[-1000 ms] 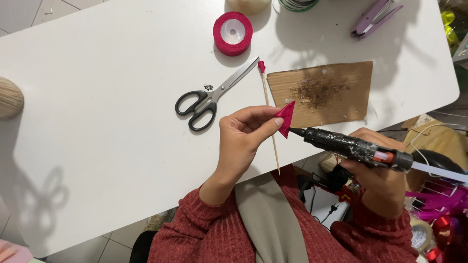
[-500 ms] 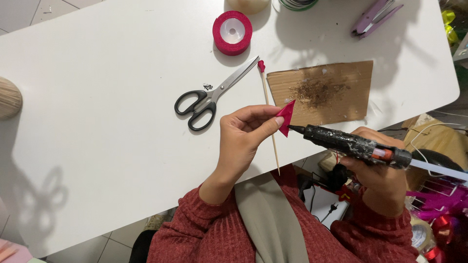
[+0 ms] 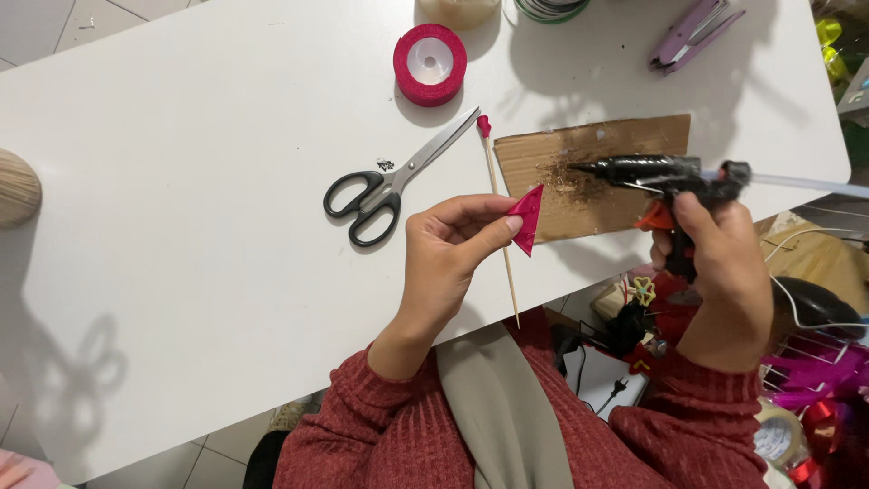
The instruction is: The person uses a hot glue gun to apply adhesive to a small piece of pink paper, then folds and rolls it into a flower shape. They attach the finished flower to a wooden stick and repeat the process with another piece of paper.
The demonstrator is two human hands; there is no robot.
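My left hand [image 3: 448, 249] pinches a small folded red ribbon petal [image 3: 526, 218] between thumb and fingers, just above the table's front edge. A thin wooden skewer [image 3: 501, 231] with a red tip lies on the table behind the petal. My right hand [image 3: 715, 263] grips a black hot glue gun [image 3: 656, 175], its nozzle pointing left over a brown cardboard piece [image 3: 588, 154] stained with glue. The nozzle is a short way right of the petal and not touching it.
Black-handled scissors [image 3: 389, 186] lie left of the skewer on the white table [image 3: 181, 181]. A red ribbon roll [image 3: 430, 63] stands at the back, a purple stapler [image 3: 692, 34] at the back right. A wooden object [image 3: 16, 188] sits at the left edge.
My right hand has lifted the glue gun up and to the right, away from the petal, onto the cardboard. My left hand still holds the petal in about the same place.
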